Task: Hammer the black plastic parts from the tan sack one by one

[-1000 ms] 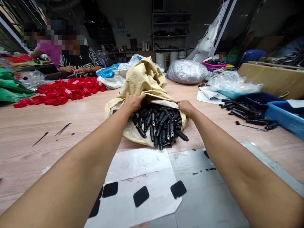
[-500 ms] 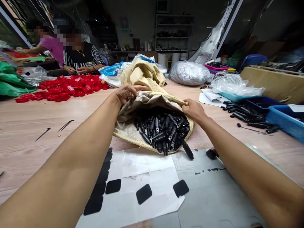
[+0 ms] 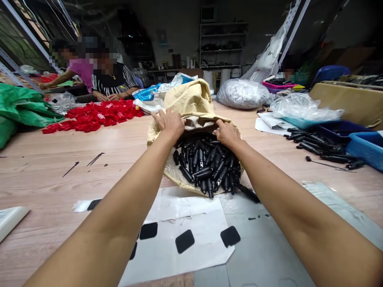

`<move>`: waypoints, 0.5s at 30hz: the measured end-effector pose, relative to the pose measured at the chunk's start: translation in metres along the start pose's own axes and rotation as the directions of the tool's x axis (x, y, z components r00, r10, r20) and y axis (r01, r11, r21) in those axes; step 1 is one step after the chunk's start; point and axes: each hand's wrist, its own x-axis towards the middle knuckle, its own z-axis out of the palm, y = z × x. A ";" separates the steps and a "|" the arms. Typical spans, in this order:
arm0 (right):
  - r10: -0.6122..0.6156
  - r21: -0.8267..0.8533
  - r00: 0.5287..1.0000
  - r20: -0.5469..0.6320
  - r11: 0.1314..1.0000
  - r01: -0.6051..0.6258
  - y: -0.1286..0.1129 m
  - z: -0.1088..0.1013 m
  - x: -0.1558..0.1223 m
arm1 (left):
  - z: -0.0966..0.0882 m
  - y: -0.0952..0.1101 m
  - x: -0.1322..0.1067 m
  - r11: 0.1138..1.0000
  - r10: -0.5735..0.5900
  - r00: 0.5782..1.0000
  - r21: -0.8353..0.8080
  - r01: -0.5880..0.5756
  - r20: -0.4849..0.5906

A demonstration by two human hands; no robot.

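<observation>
A beige woven sack (image 3: 188, 95) lies on its side, its mouth facing me. Black cylindrical plastic parts (image 3: 206, 163) fill the mouth, and some spill over its lower rim. My left hand (image 3: 170, 122) grips the upper rim at the left, fingers curled over the cloth. At the right of the same rim, my right hand (image 3: 228, 133) pinches the folded edge, its fingertips partly inside the mouth. One longer black part (image 3: 247, 193) has slid out beside my right forearm. How deep the parts go into the sack is hidden.
White sheets (image 3: 203, 247) with black rounded squares (image 3: 184, 241) lie in front. Red pieces (image 3: 101, 113) are heaped at left, near two people. Black handles (image 3: 320, 147) and a blue bin (image 3: 366, 147) are at right. A clear plastic bag (image 3: 242, 93) stands behind.
Both hands have shifted inward along the sack's upper rim, closer together. The rim is folded back further, showing more black parts. The view has turned slightly left.
</observation>
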 end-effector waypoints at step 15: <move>0.134 0.678 0.975 0.176 0.701 -0.219 0.041 -0.001 0.005 | 0.051 -0.073 -0.024 0.687 0.112 0.957 -0.716 0.119 0.267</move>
